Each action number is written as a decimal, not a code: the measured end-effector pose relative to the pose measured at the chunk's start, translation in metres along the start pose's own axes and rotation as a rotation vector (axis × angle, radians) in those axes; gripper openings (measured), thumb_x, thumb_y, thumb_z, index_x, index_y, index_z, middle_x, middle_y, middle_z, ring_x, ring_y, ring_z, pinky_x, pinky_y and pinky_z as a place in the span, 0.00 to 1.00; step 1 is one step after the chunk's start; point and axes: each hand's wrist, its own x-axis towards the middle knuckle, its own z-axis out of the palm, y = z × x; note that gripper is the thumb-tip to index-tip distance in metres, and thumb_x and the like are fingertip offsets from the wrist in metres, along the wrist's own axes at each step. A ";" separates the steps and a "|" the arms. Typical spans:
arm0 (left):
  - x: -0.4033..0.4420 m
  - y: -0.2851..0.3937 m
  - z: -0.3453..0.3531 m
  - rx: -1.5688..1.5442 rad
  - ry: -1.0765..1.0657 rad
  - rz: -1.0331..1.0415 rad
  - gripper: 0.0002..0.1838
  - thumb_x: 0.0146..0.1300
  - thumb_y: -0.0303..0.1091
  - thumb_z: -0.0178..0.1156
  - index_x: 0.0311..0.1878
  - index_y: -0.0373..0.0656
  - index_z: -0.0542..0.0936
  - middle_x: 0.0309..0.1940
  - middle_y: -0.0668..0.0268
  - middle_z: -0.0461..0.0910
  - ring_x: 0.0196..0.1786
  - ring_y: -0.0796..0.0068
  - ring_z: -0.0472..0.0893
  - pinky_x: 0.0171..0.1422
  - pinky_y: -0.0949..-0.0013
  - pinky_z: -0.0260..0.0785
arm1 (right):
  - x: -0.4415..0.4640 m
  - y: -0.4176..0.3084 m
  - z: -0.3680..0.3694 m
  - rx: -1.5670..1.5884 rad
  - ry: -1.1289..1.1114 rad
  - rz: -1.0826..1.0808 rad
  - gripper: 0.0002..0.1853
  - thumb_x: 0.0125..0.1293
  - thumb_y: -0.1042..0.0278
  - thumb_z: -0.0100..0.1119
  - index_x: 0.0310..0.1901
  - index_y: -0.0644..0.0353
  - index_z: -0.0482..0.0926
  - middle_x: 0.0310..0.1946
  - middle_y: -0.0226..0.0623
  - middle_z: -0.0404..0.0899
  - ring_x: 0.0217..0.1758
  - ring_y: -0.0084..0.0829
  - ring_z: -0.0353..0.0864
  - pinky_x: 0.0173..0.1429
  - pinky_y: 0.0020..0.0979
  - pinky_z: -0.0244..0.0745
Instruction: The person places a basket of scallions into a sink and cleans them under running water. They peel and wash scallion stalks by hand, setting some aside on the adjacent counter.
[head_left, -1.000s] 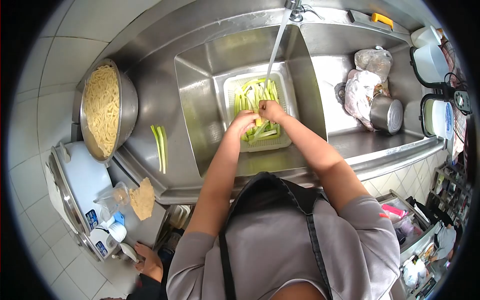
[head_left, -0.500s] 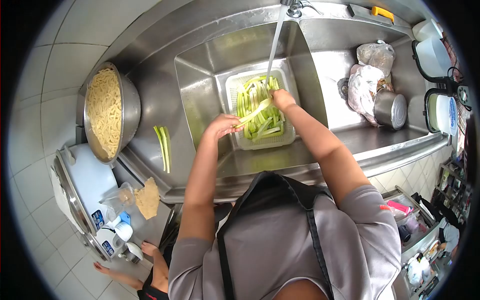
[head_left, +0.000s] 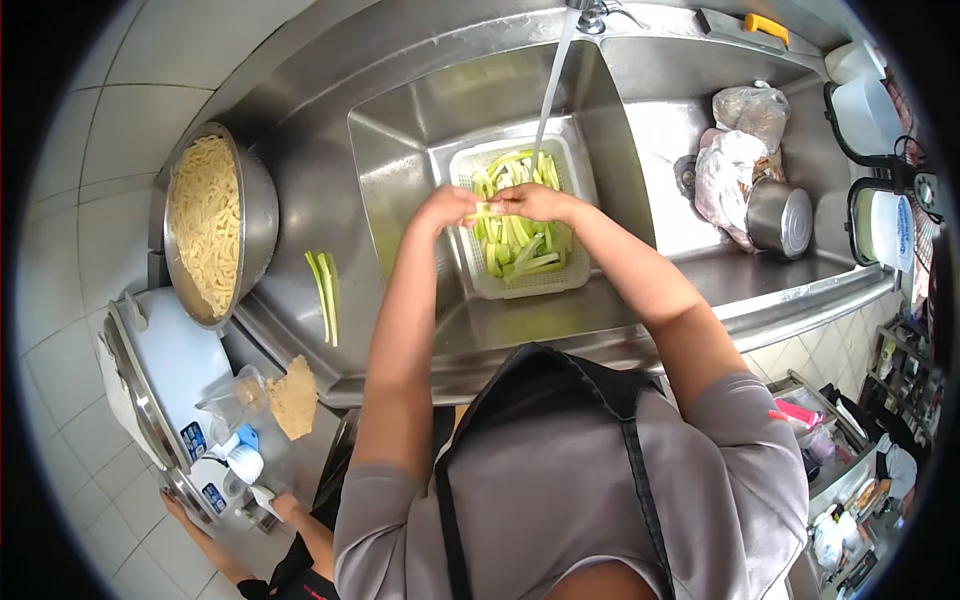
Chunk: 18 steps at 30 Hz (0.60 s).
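Almost closed, left fingers [head_left: 466,200] and right fingers [head_left: 515,200] pinch a green stalk [head_left: 487,210].

Head camera: above and behind the grip of left hand [head_left: 446,208] and right hand [head_left: 536,203] on a stalk [head_left: 487,211], facing forward, steeply down.
Grey shirt [head_left: 560,470]: nearest the lens, below the grip.
Grip: farther off, near mid-frame.
Wide span: tap [head_left: 592,17] above the grip, noodle bowl [head_left: 258,215] left, second basin [head_left: 652,140] right.

White tiled wall [head_left: 150,135], tiled floor [head_left: 800,354], shelving [head_left: 906,362]
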 end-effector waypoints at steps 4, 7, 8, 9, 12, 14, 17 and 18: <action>0.044 0.027 0.028 -0.405 0.290 0.295 0.18 0.54 0.34 0.56 0.46 0.33 0.69 0.31 0.65 0.74 0.28 0.80 0.73 0.34 0.79 0.68 | 0.010 0.018 -0.018 0.557 0.149 0.328 0.16 0.61 0.62 0.47 0.48 0.63 0.69 0.29 0.40 0.75 0.31 0.30 0.74 0.41 0.27 0.69; 0.045 0.069 0.064 -0.450 0.207 0.260 0.17 0.58 0.42 0.52 0.43 0.40 0.68 0.32 0.64 0.74 0.30 0.77 0.74 0.34 0.75 0.69 | 0.026 0.054 -0.023 0.751 0.297 0.187 0.13 0.60 0.65 0.49 0.43 0.62 0.72 0.26 0.31 0.74 0.24 0.20 0.71 0.28 0.23 0.67; 0.051 0.072 0.072 -0.557 0.174 0.256 0.16 0.58 0.42 0.51 0.43 0.41 0.68 0.32 0.64 0.75 0.31 0.76 0.74 0.34 0.72 0.69 | 0.028 0.059 -0.028 0.740 0.309 0.145 0.12 0.60 0.65 0.49 0.42 0.62 0.73 0.26 0.29 0.74 0.24 0.19 0.70 0.25 0.22 0.65; 0.062 0.071 0.078 -0.663 0.139 0.251 0.15 0.59 0.43 0.51 0.43 0.43 0.68 0.32 0.64 0.75 0.32 0.74 0.75 0.35 0.69 0.69 | 0.021 0.050 -0.045 0.738 0.161 0.301 0.11 0.58 0.67 0.51 0.39 0.65 0.75 0.25 0.31 0.76 0.24 0.24 0.72 0.27 0.25 0.66; 0.106 0.054 0.080 -0.798 0.156 0.240 0.13 0.58 0.42 0.50 0.42 0.47 0.68 0.33 0.64 0.75 0.36 0.70 0.76 0.37 0.58 0.69 | 0.019 0.033 -0.077 0.047 0.241 0.351 0.09 0.54 0.70 0.53 0.34 0.66 0.76 0.24 0.34 0.77 0.21 0.26 0.73 0.27 0.25 0.66; 0.087 0.057 0.085 -0.850 0.181 0.122 0.13 0.58 0.43 0.51 0.42 0.47 0.67 0.34 0.65 0.75 0.37 0.69 0.76 0.38 0.56 0.68 | 0.018 0.013 -0.091 0.115 0.229 0.365 0.05 0.49 0.74 0.53 0.27 0.64 0.78 0.20 0.38 0.77 0.20 0.27 0.75 0.27 0.24 0.69; 0.093 0.047 0.085 -0.756 0.158 0.092 0.19 0.56 0.43 0.53 0.49 0.49 0.65 0.38 0.66 0.74 0.41 0.70 0.75 0.42 0.62 0.68 | 0.037 0.020 -0.097 0.315 0.167 0.325 0.05 0.48 0.74 0.54 0.25 0.58 0.79 0.20 0.40 0.78 0.22 0.28 0.79 0.33 0.27 0.73; 0.095 0.045 0.084 -0.754 0.137 0.112 0.20 0.56 0.42 0.54 0.51 0.50 0.65 0.39 0.67 0.74 0.42 0.71 0.75 0.43 0.64 0.67 | 0.038 0.015 -0.100 0.330 0.233 0.349 0.05 0.47 0.74 0.54 0.26 0.58 0.79 0.20 0.40 0.78 0.22 0.28 0.79 0.32 0.27 0.73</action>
